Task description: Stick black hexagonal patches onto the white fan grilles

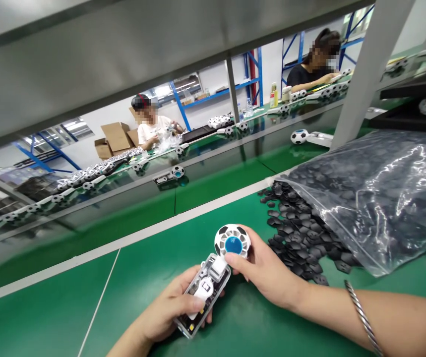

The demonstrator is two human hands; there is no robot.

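My left hand is closed around a clear rectangular case with dark circuitry and white parts inside, tilted up to the right. Its thumb presses on the white piece at the front. My right hand grips a round football-patterned head, white with black patches and a blue disc in its centre. The head meets the upper end of the case; whether the two are joined I cannot tell. Right of that hand, small black pentagonal pieces lie heaped on the green table.
A large clear plastic bag of black pieces lies at the right. Beyond the pale table edge runs a conveyor carrying a football-headed unit. A grey post rises at right. Two people sit across the line.
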